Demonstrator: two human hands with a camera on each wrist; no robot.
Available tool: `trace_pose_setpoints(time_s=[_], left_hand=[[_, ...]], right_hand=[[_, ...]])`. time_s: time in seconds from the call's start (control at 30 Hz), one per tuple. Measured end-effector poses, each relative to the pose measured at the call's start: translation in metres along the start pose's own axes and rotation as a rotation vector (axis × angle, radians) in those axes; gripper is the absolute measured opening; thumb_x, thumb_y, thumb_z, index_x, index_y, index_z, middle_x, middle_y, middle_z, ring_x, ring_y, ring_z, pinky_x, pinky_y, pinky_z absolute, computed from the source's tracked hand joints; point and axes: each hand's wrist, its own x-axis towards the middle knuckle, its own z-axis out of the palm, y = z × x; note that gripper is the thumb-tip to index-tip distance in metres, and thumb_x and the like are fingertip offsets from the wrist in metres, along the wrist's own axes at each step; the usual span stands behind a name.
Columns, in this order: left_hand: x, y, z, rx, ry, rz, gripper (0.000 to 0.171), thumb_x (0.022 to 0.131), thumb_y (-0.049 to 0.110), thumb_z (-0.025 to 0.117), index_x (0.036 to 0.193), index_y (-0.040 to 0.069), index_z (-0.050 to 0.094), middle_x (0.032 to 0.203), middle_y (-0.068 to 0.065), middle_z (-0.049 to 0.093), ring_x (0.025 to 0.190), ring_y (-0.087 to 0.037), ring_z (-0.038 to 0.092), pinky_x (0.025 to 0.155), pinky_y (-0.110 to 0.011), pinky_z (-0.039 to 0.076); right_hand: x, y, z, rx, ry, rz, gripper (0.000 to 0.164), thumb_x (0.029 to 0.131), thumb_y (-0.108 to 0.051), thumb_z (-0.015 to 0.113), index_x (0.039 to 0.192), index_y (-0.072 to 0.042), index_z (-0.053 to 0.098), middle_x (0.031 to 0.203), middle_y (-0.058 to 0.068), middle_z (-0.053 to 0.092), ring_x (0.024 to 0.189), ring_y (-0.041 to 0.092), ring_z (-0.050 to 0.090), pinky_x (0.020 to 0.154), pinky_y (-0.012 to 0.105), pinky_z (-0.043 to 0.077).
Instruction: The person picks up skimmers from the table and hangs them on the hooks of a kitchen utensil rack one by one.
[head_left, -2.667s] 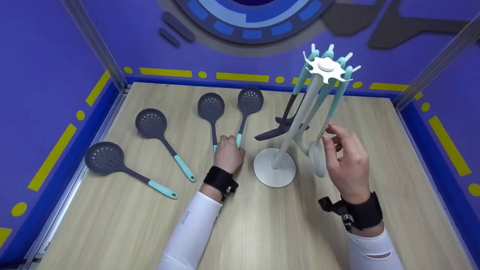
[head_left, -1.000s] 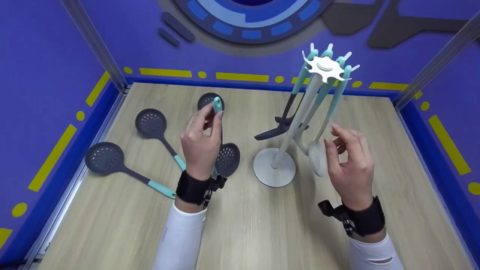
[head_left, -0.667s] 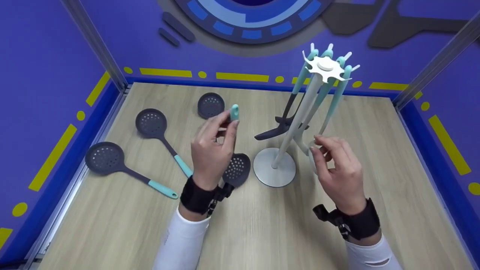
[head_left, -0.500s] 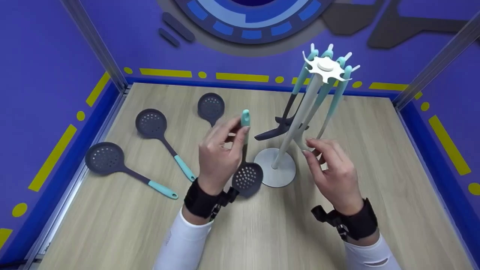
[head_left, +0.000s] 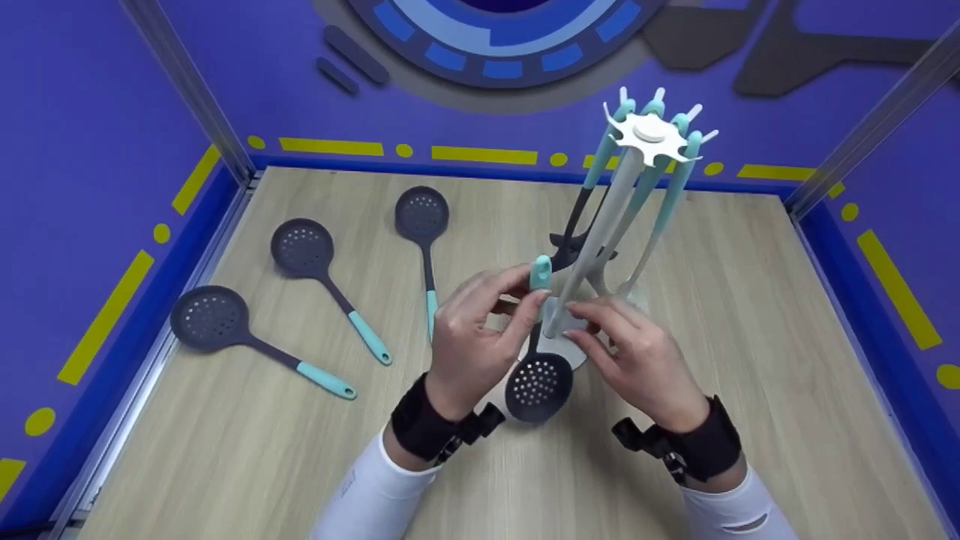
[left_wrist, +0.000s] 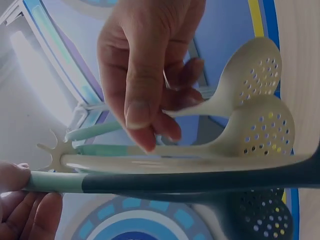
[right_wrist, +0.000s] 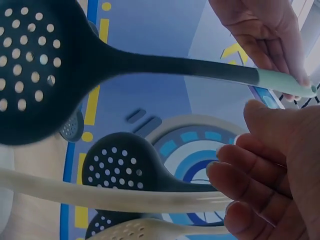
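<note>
In the head view my left hand (head_left: pixel 480 337) pinches the mint handle end of a dark grey skimmer (head_left: pixel 538 386), whose perforated head hangs down in front of a white utensil stand (head_left: pixel 649 129). The right wrist view shows that skimmer's long shaft (right_wrist: pixel 190 66) stretching across to the left hand. My right hand (head_left: pixel 641 356) is close to the stand's pole with its fingers loosely bent and holds nothing. Several mint-handled utensils hang from the stand's hooks. In the left wrist view, two beige skimmers (left_wrist: pixel 270 125) hang beside the pole, and dark perforated heads (left_wrist: pixel 257 215) show below it.
On the left of the wooden table lie three more dark skimmers with mint handles: a front one (head_left: pixel 210 319), a middle one (head_left: pixel 302 247) and a rear one (head_left: pixel 421 214). Blue panels (head_left: pixel 82 150) enclose the table at the back and sides.
My left hand has picked up the skimmer nearest the stand, turned it head-down and carried it right to the stand. My right hand has moved left from the hanging beige skimmer toward the pole.
</note>
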Motion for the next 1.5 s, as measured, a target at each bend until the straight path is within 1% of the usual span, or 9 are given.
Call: trace_pose_setpoints(time_s=[0.27, 0.47, 0.57, 0.73, 0.9, 1.07, 1.27, 1.4, 1.5], left_hand=[[-0.004, 0.004, 0.005, -0.053, 0.039, 0.015, 0.026, 0.092, 0.008, 0.075, 0.117, 0.003, 0.071, 0.102, -0.009, 0.077, 0.088, -0.013, 0.074, 0.069, -0.016, 0.059], [-0.007, 0.007, 0.008, -0.070, 0.054, 0.031, 0.027, 0.091, 0.006, 0.076, 0.117, 0.002, 0.071, 0.103, -0.009, 0.077, 0.089, -0.013, 0.074, 0.070, -0.017, 0.059], [-0.007, 0.007, 0.009, -0.070, 0.062, 0.034, 0.027, 0.091, 0.006, 0.076, 0.117, 0.002, 0.071, 0.104, -0.010, 0.077, 0.088, -0.013, 0.074, 0.070, -0.016, 0.059], [-0.008, 0.006, 0.010, -0.061, 0.058, 0.033, 0.026, 0.091, 0.007, 0.076, 0.117, 0.002, 0.071, 0.103, -0.009, 0.076, 0.086, -0.012, 0.073, 0.069, -0.016, 0.059], [-0.008, 0.006, 0.010, -0.074, 0.056, 0.025, 0.027, 0.091, 0.006, 0.076, 0.117, 0.002, 0.071, 0.102, -0.009, 0.076, 0.087, -0.013, 0.073, 0.069, -0.016, 0.059], [-0.008, 0.004, 0.010, -0.075, 0.047, 0.030, 0.027, 0.092, 0.006, 0.075, 0.118, 0.002, 0.070, 0.101, -0.009, 0.076, 0.089, -0.014, 0.073, 0.070, -0.016, 0.059], [-0.006, 0.000, 0.011, -0.038, 0.030, 0.047, 0.026, 0.094, 0.009, 0.073, 0.119, 0.002, 0.070, 0.102, -0.008, 0.075, 0.089, -0.012, 0.073, 0.073, -0.016, 0.059], [-0.006, -0.007, 0.011, -0.005, 0.015, 0.012, 0.024, 0.098, 0.011, 0.069, 0.121, 0.005, 0.070, 0.105, -0.006, 0.076, 0.093, -0.011, 0.073, 0.076, -0.017, 0.059], [-0.007, -0.017, 0.014, 0.037, -0.013, -0.061, 0.024, 0.101, 0.015, 0.064, 0.123, 0.008, 0.070, 0.109, -0.004, 0.075, 0.096, -0.009, 0.071, 0.078, -0.017, 0.058]], right_hand=[[-0.002, -0.001, 0.010, 0.002, -0.071, -0.079, 0.026, 0.087, -0.017, 0.083, 0.111, -0.015, 0.074, 0.096, -0.007, 0.070, 0.076, 0.006, 0.065, 0.068, 0.015, 0.054], [-0.003, -0.003, 0.014, 0.019, -0.115, -0.072, 0.019, 0.087, -0.022, 0.083, 0.102, -0.017, 0.074, 0.086, -0.007, 0.068, 0.073, 0.009, 0.066, 0.066, 0.017, 0.054], [-0.003, -0.004, 0.015, 0.007, -0.127, -0.062, 0.016, 0.087, -0.023, 0.083, 0.099, -0.018, 0.073, 0.083, -0.009, 0.067, 0.072, 0.007, 0.063, 0.065, 0.016, 0.052], [-0.003, -0.006, 0.015, -0.024, -0.107, -0.065, 0.015, 0.085, -0.019, 0.085, 0.093, -0.018, 0.073, 0.078, -0.010, 0.065, 0.069, 0.002, 0.057, 0.061, 0.016, 0.050], [-0.003, -0.005, 0.015, -0.043, -0.105, -0.066, 0.013, 0.087, -0.019, 0.084, 0.091, -0.018, 0.071, 0.077, -0.010, 0.063, 0.068, -0.001, 0.055, 0.059, 0.015, 0.049], [-0.003, -0.004, 0.014, -0.049, -0.102, -0.073, 0.012, 0.087, -0.019, 0.083, 0.091, -0.017, 0.072, 0.077, -0.010, 0.065, 0.068, 0.001, 0.057, 0.060, 0.016, 0.051], [-0.001, -0.001, 0.012, -0.074, -0.075, -0.093, 0.011, 0.087, -0.018, 0.083, 0.091, -0.016, 0.074, 0.080, -0.008, 0.069, 0.071, 0.006, 0.061, 0.063, 0.021, 0.053], [-0.001, 0.001, 0.007, -0.057, -0.062, -0.058, 0.011, 0.087, -0.018, 0.083, 0.094, -0.016, 0.075, 0.083, -0.007, 0.071, 0.074, 0.005, 0.064, 0.065, 0.023, 0.055], [-0.001, 0.003, 0.002, -0.048, -0.053, -0.015, 0.012, 0.087, -0.018, 0.083, 0.094, -0.015, 0.074, 0.086, -0.006, 0.073, 0.079, 0.006, 0.067, 0.069, 0.025, 0.058]])
